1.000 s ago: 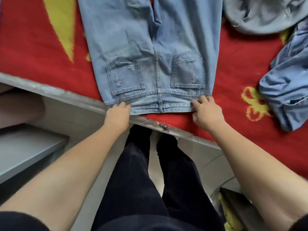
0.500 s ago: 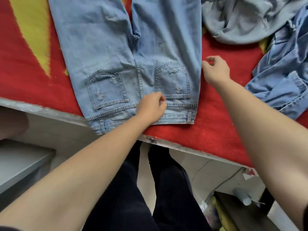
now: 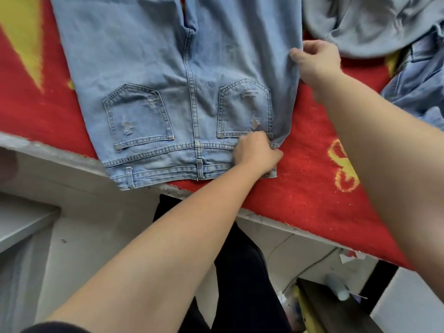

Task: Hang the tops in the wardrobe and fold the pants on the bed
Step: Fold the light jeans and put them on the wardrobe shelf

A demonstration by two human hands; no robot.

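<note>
So the red blanket (image 3: pixel 312 193) with the yellow pattern covers the bed, and its edge runs right in front of your legs. The jeans (image 3: pixel 153 63) are spread flat on it, back side up, with the waistband toward you and the left corner of the waistband hanging a bit over the bed edge. The legs run away from you out of the top of the view. Up in the far right corner there's a crumpled grey top (image 3: pixel 374 22), touching the jeans' right edge or close to it, and just below that a bunched-up blue denim piece (image 3: pixel 418 87) on the blanket.

Your right hand (image 3: pixel 318 60) is at the jeans' right side seam, above the pocket, fingers curled and pinching the fabric edge. Your left hand (image 3: pixel 255 153) reaches across to the right end of the waistband, fingers curled tight, gripping the denim there just under the right back pocket (image 3: pixel 242 109). The left back pocket (image 3: pixel 138 116) lies flat and uncovered.
</note>
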